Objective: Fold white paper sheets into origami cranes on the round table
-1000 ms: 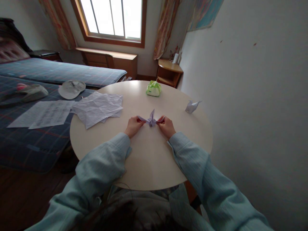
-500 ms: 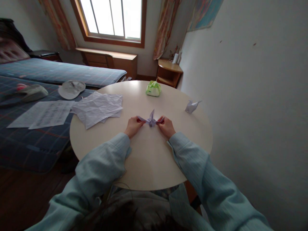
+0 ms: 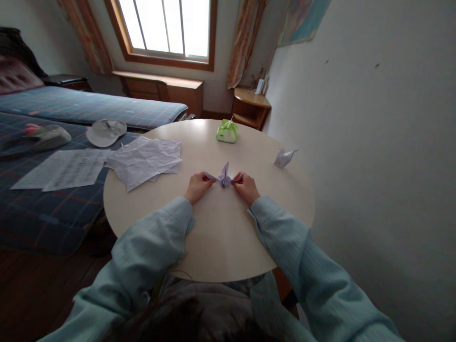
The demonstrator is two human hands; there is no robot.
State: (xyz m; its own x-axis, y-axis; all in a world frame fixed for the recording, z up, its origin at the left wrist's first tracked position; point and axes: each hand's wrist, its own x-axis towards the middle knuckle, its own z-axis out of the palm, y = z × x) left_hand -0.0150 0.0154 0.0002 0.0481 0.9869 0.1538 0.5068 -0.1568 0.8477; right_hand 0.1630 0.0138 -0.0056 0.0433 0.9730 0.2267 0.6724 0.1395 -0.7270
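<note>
Between my two hands is a folded paper crane (image 3: 224, 179), pale lilac-white, with one tall point sticking up from its middle. My left hand (image 3: 198, 186) pinches the wing on the left side, thumb and fingers closed on it. On the opposite side, my right hand (image 3: 246, 187) is closed the same way on the other wing. The fingertips cover the wing ends in part. Both hands rest low over the round white table (image 3: 217, 247). Further right on the table stands a second folded paper figure (image 3: 284, 158), touched by neither hand.
A green tissue pack (image 3: 227, 132) sits at the table's far side. Creased paper sheets (image 3: 146, 160) overhang the left edge towards a bed (image 3: 46, 213), where printed sheets (image 3: 71, 167) and a white cap (image 3: 106, 132) lie. A wall (image 3: 374, 156) runs close along the right.
</note>
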